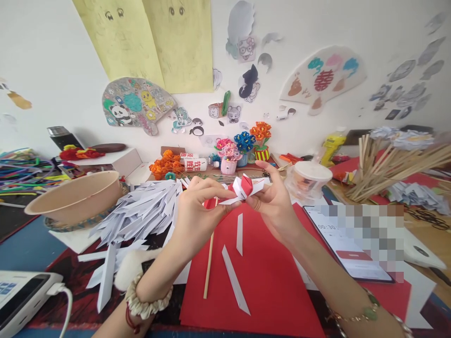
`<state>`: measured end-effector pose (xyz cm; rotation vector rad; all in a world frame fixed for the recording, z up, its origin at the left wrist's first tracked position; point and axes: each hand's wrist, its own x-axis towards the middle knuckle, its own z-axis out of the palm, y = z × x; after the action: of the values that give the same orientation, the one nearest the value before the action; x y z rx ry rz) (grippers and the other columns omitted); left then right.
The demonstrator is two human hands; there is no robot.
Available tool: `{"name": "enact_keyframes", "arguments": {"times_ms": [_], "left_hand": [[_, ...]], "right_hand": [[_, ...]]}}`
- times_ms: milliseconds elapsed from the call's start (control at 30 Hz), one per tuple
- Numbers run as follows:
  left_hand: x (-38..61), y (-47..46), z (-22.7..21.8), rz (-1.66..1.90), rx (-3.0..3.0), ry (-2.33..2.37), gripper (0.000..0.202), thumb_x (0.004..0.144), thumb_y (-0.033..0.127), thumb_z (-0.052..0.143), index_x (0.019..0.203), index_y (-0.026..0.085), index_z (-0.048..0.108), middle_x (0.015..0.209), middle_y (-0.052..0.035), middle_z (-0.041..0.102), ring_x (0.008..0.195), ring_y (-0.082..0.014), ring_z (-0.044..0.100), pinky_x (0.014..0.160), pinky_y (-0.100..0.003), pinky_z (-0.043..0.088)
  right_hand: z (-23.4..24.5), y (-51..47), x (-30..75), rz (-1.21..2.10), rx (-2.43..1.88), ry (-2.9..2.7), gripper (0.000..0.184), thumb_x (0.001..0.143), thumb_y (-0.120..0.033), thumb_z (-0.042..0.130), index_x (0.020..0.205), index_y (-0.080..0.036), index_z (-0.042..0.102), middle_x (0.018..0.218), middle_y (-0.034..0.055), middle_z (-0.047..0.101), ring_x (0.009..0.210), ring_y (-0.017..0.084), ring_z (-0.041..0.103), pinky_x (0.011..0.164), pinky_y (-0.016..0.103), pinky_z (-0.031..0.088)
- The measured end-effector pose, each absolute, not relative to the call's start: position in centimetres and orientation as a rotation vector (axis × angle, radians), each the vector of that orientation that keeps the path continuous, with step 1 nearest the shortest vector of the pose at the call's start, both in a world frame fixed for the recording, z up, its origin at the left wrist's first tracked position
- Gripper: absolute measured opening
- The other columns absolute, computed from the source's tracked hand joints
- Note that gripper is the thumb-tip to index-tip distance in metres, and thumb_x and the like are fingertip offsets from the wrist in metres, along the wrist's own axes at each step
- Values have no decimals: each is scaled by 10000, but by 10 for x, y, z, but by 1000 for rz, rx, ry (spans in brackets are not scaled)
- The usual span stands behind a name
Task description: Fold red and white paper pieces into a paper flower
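Observation:
Between my two hands, above a red paper sheet [271,281], is a small folded paper flower [242,188] in white and red. My left hand [202,202] pinches a white strip end at its left side with thumb and fingertips. On the other side my right hand [275,202] grips it from below with the thumb, its index finger raised. Two loose white paper strips [235,279] lie on the red sheet, and a thin wooden stick [209,263] rests at its left.
A pile of folded white strips [141,211] and a beige bowl [73,197] stand left. On the right are a phone [345,244], a lidded tub [312,173] and a bundle of wooden sticks [380,169]. Small flower pots [229,164] line the wall.

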<state>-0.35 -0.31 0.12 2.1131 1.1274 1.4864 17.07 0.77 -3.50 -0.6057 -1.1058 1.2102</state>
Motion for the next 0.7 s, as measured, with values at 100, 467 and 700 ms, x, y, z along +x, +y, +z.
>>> {"name": "enact_keyframes", "arguments": {"times_ms": [100, 467, 700], "left_hand": [[-5, -3, 3, 1455, 2106, 1142, 107, 719, 154, 829, 723, 254, 791, 747, -13, 728, 764, -202, 554, 741, -361, 417], [-5, -1, 4, 1407, 2069, 1092, 47, 757, 238, 798, 721, 265, 785, 746, -25, 735, 777, -225, 599, 769, -401, 444], [-7, 1, 1, 1343, 2031, 1092, 78, 793, 272, 767, 718, 256, 779, 753, -42, 719, 794, -240, 598, 751, -409, 441]], "right_hand": [[-34, 7, 171, 1230, -615, -1111, 760, 684, -268, 903, 1281, -338, 439, 844, -33, 744, 786, 183, 697, 785, 345, 549], [-32, 7, 171, 1298, -645, -1078, 795, 647, -272, 910, 1284, -313, 435, 791, -32, 748, 721, 173, 677, 765, 345, 543], [-31, 8, 171, 1364, -649, -1047, 842, 611, -268, 917, 1299, -292, 432, 777, -32, 761, 750, 191, 697, 764, 350, 544]]}}
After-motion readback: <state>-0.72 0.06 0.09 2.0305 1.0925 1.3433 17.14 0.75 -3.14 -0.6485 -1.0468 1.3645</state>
